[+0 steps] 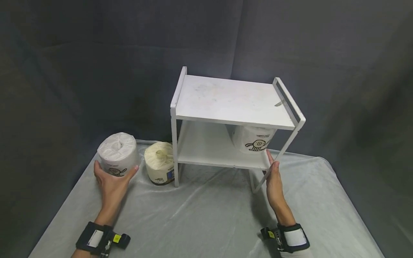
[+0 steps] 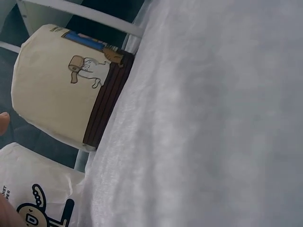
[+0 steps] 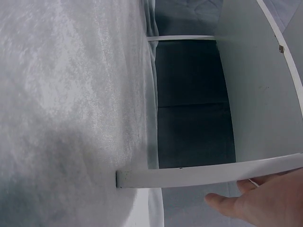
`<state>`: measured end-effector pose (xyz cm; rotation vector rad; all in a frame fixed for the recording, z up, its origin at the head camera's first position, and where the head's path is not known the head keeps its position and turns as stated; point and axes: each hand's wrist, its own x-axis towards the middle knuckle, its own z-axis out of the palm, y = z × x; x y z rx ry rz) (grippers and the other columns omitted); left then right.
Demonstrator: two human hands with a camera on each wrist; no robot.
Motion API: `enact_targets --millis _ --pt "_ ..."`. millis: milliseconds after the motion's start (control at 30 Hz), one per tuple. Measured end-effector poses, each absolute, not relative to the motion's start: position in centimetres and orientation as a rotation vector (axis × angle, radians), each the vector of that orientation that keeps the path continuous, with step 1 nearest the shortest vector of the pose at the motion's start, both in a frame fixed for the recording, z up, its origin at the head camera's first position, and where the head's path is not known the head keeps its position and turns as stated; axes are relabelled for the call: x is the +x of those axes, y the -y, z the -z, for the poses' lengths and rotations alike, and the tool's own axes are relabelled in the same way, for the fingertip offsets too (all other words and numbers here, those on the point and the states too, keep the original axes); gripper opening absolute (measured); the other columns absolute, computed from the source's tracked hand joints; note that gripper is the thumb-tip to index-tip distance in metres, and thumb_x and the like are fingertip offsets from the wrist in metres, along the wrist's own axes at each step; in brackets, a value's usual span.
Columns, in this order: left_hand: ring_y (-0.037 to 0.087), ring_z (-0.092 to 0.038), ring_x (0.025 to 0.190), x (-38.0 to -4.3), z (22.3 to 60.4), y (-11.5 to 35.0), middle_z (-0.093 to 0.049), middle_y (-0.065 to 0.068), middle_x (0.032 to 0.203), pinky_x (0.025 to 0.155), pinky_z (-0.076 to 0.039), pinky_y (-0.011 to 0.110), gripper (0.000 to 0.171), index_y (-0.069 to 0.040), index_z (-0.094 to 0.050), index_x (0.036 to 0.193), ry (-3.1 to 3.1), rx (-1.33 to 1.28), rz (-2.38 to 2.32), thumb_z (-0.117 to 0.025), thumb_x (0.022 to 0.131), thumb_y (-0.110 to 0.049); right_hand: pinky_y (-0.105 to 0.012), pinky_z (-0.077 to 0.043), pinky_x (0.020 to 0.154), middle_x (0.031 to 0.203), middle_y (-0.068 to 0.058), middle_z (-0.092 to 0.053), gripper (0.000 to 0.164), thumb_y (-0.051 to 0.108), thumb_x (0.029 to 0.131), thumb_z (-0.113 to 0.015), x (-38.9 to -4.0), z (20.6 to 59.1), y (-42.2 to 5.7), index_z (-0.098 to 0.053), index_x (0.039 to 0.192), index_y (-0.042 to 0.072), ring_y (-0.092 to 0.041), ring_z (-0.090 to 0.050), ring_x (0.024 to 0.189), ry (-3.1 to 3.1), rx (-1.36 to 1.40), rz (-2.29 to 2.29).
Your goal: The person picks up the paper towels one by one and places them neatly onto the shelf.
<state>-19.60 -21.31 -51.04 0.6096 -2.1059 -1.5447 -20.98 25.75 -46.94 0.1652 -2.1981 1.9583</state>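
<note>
My left hand (image 1: 113, 182) holds a white wrapped toilet paper roll (image 1: 117, 152) from the front, thumb and fingers spread around its sides. That roll (image 2: 40, 184) shows partly at the lower left of the left wrist view. Just right of it, a cream wrapped toilet paper roll (image 1: 158, 163) stands against the left leg of a white two-tier shelf rack (image 1: 232, 100). With my right hand (image 1: 274, 182) I grip the rack's right front leg, close to the lower shelf. Another white toilet paper roll (image 1: 253, 139) sits on the right of that lower shelf, its top hidden by the upper one.
A pale grey cloth (image 1: 206, 215) covers the table. Behind it hangs a dark grey curtain (image 1: 129, 71). The upper shelf carries smudges and a small worn patch at its right. The rack's feet rest around the table's middle.
</note>
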Motion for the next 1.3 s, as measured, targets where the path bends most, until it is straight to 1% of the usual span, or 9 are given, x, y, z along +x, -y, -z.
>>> enact_targets --millis 200,333,467,600,700,867,1100,1300 --pt "0.031 0.003 0.163 -20.4 51.0 21.7 0.004 0.016 0.176 0.132 -0.003 0.052 0.134 -0.011 0.009 0.168 2.068 0.634 1.598 -0.092 0.083 -0.035 -0.065 0.000 0.128 0.178 -0.007 -0.009 0.080 0.068 0.109 -0.013 -21.1 47.1 -25.7 -0.015 0.171 0.017 -0.030 -0.005 0.163 2.151 0.162 -2.007" --pt "0.027 0.002 0.163 -21.0 51.3 22.0 0.003 0.016 0.176 0.132 -0.004 0.046 0.135 -0.011 0.008 0.168 2.036 0.633 1.623 -0.093 0.082 -0.034 -0.063 -0.002 0.128 0.178 -0.006 -0.009 0.082 0.069 0.108 -0.014 -21.2 47.2 -25.7 -0.015 0.171 0.016 -0.027 -0.005 0.163 2.137 0.172 -2.011" --pt "0.025 0.000 0.163 -21.6 51.5 22.1 0.002 0.015 0.176 0.132 -0.005 0.042 0.136 -0.012 0.008 0.168 2.030 0.639 1.629 -0.094 0.081 -0.036 -0.065 -0.004 0.127 0.178 -0.007 -0.012 0.081 0.068 0.109 -0.013 -21.3 47.2 -25.7 -0.016 0.171 0.017 -0.029 -0.007 0.163 2.141 0.175 -1.993" --pt "0.023 -0.002 0.163 -22.2 51.6 22.2 0.000 0.011 0.176 0.132 -0.005 0.041 0.137 -0.015 0.008 0.168 2.018 0.656 1.646 -0.094 0.080 -0.037 -0.065 -0.001 0.127 0.178 -0.005 -0.011 0.078 0.066 0.110 -0.013 -21.4 47.2 -25.8 -0.016 0.171 0.018 -0.028 -0.004 0.163 2.146 0.193 -1.976" --pt "0.022 -0.003 0.162 -22.5 51.6 22.2 -0.001 0.009 0.176 0.132 -0.005 0.041 0.137 -0.019 0.007 0.169 2.002 0.666 1.659 -0.095 0.079 -0.035 -0.062 0.002 0.128 0.178 -0.003 -0.009 0.077 0.065 0.110 -0.013 -21.3 47.2 -25.8 -0.015 0.171 0.018 -0.026 -0.001 0.164 2.150 0.206 -1.970" --pt "0.021 -0.006 0.162 -22.9 51.7 22.3 -0.003 0.005 0.176 0.132 -0.005 0.042 0.138 -0.024 0.007 0.169 1.977 0.671 1.675 -0.097 0.078 -0.032 -0.063 0.001 0.128 0.178 -0.003 -0.008 0.075 0.063 0.111 -0.011 -21.2 47.1 -25.8 -0.015 0.171 0.019 -0.027 -0.001 0.164 2.167 0.202 -1.956" --pt "0.024 -0.011 0.162 -23.4 51.9 22.3 -0.008 0.007 0.175 0.131 -0.008 0.045 0.139 -0.024 0.005 0.169 1.965 0.661 1.671 -0.098 0.076 -0.028 -0.065 -0.002 0.128 0.178 -0.007 -0.010 0.075 0.062 0.111 -0.011 -21.1 47.1 -25.9 -0.014 0.171 0.017 -0.031 -0.006 0.163 2.182 0.198 -1.942" --pt "0.024 -0.011 0.161 -23.8 52.1 22.6 -0.008 0.008 0.175 0.131 -0.008 0.044 0.140 -0.024 0.004 0.169 1.948 0.682 1.674 -0.098 0.075 -0.024 -0.064 -0.003 0.128 0.178 -0.006 -0.011 0.073 0.060 0.112 -0.010 -21.0 46.9 -25.9 -0.015 0.171 0.017 -0.032 -0.007 0.163 2.175 0.207 -1.956"
